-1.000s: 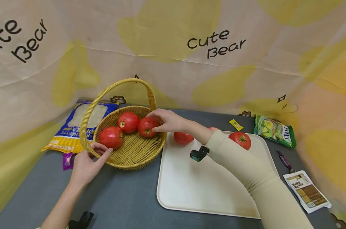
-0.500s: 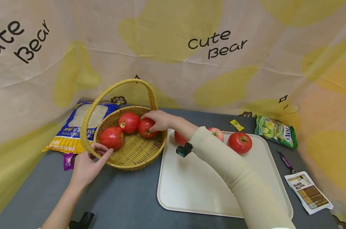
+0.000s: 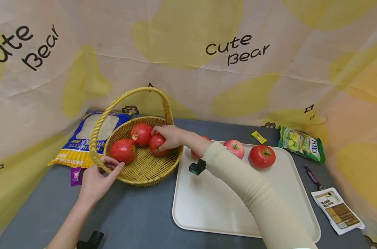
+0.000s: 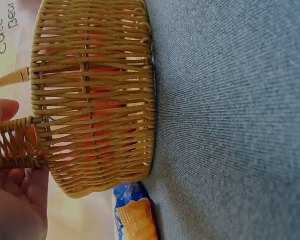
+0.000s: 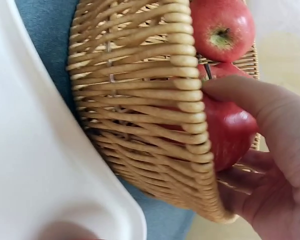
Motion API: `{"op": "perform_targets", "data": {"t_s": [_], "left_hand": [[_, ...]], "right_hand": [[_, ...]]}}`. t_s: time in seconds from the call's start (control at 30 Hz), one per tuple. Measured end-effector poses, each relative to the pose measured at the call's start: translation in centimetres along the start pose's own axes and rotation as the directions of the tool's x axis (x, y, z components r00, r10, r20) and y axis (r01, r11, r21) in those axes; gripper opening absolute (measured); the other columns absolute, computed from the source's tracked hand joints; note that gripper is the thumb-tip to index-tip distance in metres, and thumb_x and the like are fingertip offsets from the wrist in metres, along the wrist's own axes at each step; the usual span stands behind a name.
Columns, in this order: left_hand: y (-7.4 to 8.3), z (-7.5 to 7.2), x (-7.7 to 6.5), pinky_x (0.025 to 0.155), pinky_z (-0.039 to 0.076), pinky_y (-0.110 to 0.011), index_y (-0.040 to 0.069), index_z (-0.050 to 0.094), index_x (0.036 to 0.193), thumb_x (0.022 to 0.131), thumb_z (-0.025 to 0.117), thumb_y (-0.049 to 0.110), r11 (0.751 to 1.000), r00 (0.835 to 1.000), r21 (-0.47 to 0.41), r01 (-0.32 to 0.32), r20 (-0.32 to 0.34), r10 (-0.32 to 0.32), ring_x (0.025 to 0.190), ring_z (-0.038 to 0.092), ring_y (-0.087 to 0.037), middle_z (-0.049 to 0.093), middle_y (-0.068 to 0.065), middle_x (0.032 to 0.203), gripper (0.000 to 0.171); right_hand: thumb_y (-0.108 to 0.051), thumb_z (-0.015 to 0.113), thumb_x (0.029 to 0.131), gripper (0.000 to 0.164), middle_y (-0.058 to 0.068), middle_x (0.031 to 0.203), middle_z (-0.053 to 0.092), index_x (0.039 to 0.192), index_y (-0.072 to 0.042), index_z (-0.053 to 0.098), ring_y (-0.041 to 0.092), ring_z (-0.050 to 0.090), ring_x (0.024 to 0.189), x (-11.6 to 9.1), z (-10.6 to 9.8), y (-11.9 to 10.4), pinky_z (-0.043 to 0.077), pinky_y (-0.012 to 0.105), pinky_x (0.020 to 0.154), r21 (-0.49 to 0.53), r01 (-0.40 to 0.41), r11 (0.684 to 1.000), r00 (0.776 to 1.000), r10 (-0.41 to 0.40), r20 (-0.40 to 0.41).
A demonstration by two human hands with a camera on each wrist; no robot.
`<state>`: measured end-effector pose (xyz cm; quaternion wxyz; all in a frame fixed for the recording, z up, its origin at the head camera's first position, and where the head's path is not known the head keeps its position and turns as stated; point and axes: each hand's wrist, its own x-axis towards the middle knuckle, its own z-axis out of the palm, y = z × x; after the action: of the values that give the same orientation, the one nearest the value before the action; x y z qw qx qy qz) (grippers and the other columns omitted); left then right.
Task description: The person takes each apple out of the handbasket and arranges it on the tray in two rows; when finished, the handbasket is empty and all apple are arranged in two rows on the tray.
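A yellow wicker basket [image 3: 144,176] with a tall arched handle stands on the grey table. My left hand [image 3: 96,180] pinches the foot of the handle at the near left rim, thumb inside, as the left wrist view also shows. Inside the basket, my right hand [image 3: 171,136] grips a red apple [image 3: 157,144] near the right wall. In the right wrist view, the thumb lies over this apple [image 5: 232,135] by its stem and the other fingers curl round its far side. Two more red apples lie in the basket, one at the back [image 3: 141,134], one at the left [image 3: 123,151].
Right of the basket, a white tray [image 3: 216,204] bears a pinkish apple [image 3: 235,148], a round red fruit [image 3: 262,156] and another partly hidden by my right wrist. A blue-yellow pasta bag [image 3: 73,152] lies behind the basket. Snack packets, including a green bag [image 3: 301,143], lie around the tray.
My right hand and the gripped apple have shifted slightly left in the basket, closer to the back apple. The right forearm has swung left, uncovering the pinkish apple. My left hand keeps its hold.
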<state>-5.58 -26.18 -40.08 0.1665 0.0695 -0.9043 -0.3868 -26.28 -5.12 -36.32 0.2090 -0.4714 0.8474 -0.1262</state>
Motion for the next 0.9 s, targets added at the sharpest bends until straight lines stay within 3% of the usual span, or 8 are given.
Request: {"op": "perform_targets", "data": {"t_s": [0.2, 0.3, 0.4, 0.5, 0.6, 0.8, 0.9], "left_hand": [[0.0, 0.2, 0.0, 0.067, 0.043, -0.025, 0.013, 0.062, 0.094, 0.090, 0.070, 0.028, 1.000, 1.000, 0.004, -0.006, -0.008, 0.006, 0.072, 0.053, -0.010, 0.063, -0.001, 0.081, 0.018], [0.0, 0.3, 0.0, 0.066, 0.043, -0.023, 0.013, 0.062, 0.094, 0.090, 0.070, 0.028, 1.000, 1.000, 0.001, -0.005, -0.008, 0.005, 0.072, 0.053, -0.010, 0.063, -0.001, 0.082, 0.018], [-0.1, 0.3, 0.0, 0.066, 0.042, -0.022, 0.013, 0.062, 0.095, 0.090, 0.070, 0.029, 1.000, 1.000, -0.001, 0.000, -0.008, 0.000, 0.073, 0.053, -0.010, 0.063, -0.001, 0.082, 0.018], [0.0, 0.4, 0.0, 0.067, 0.041, -0.021, 0.013, 0.062, 0.095, 0.090, 0.070, 0.030, 1.000, 1.000, -0.001, 0.010, -0.007, -0.010, 0.073, 0.053, -0.010, 0.063, -0.001, 0.082, 0.019], [0.1, 0.4, 0.0, 0.067, 0.040, -0.022, 0.013, 0.062, 0.094, 0.091, 0.070, 0.031, 1.000, 1.000, 0.005, 0.014, -0.011, -0.014, 0.073, 0.053, -0.009, 0.063, -0.002, 0.081, 0.020], [0.1, 0.6, 0.0, 0.066, 0.040, -0.019, 0.013, 0.063, 0.092, 0.090, 0.070, 0.031, 1.000, 0.999, 0.016, 0.018, -0.028, -0.017, 0.071, 0.053, -0.007, 0.064, -0.001, 0.078, 0.020], [0.1, 0.5, 0.0, 0.065, 0.040, -0.017, 0.012, 0.063, 0.092, 0.090, 0.071, 0.030, 1.000, 0.999, 0.013, 0.020, -0.034, -0.019, 0.070, 0.054, -0.006, 0.064, -0.001, 0.078, 0.020]], "right_hand": [[-0.030, 0.076, 0.081, 0.060, 0.005, 0.126, 0.055, 0.130, -0.010, 0.048, 0.017, 0.053, 0.113, -0.8, 1.2, 0.6, 0.045, 0.029, 0.092, 0.069, 0.046, 0.997, 0.991, -0.037, -0.132], [-0.032, 0.076, 0.078, 0.060, 0.002, 0.123, 0.056, 0.128, -0.013, 0.049, 0.015, 0.053, 0.110, -2.0, 1.5, 0.7, 0.047, 0.028, 0.089, 0.176, 0.063, 0.982, 0.971, -0.019, -0.239], [-0.033, 0.078, 0.075, 0.061, -0.001, 0.120, 0.055, 0.128, -0.017, 0.050, 0.013, 0.054, 0.107, -3.7, 1.5, 0.8, 0.049, 0.029, 0.085, 0.317, 0.063, 0.946, 0.940, 0.049, -0.336], [-0.033, 0.077, 0.074, 0.062, -0.003, 0.119, 0.055, 0.127, -0.021, 0.050, 0.013, 0.053, 0.108, -5.8, 1.4, 1.2, 0.051, 0.031, 0.083, 0.454, 0.059, 0.889, 0.906, 0.144, -0.399], [-0.032, 0.076, 0.075, 0.061, -0.001, 0.119, 0.055, 0.127, -0.021, 0.049, 0.016, 0.052, 0.110, -8.2, 1.3, 1.8, 0.051, 0.036, 0.082, 0.582, 0.049, 0.812, 0.876, 0.245, -0.415], [-0.024, 0.071, 0.080, 0.058, 0.006, 0.125, 0.053, 0.131, -0.017, 0.044, 0.023, 0.049, 0.116, -13.5, 1.5, 3.8, 0.049, 0.042, 0.087, 0.797, 0.067, 0.601, 0.822, 0.420, -0.386], [-0.019, 0.067, 0.081, 0.059, 0.010, 0.129, 0.049, 0.134, -0.011, 0.041, 0.026, 0.045, 0.119, -16.2, 1.7, 5.1, 0.048, 0.041, 0.088, 0.833, 0.078, 0.549, 0.791, 0.474, -0.386]]}}
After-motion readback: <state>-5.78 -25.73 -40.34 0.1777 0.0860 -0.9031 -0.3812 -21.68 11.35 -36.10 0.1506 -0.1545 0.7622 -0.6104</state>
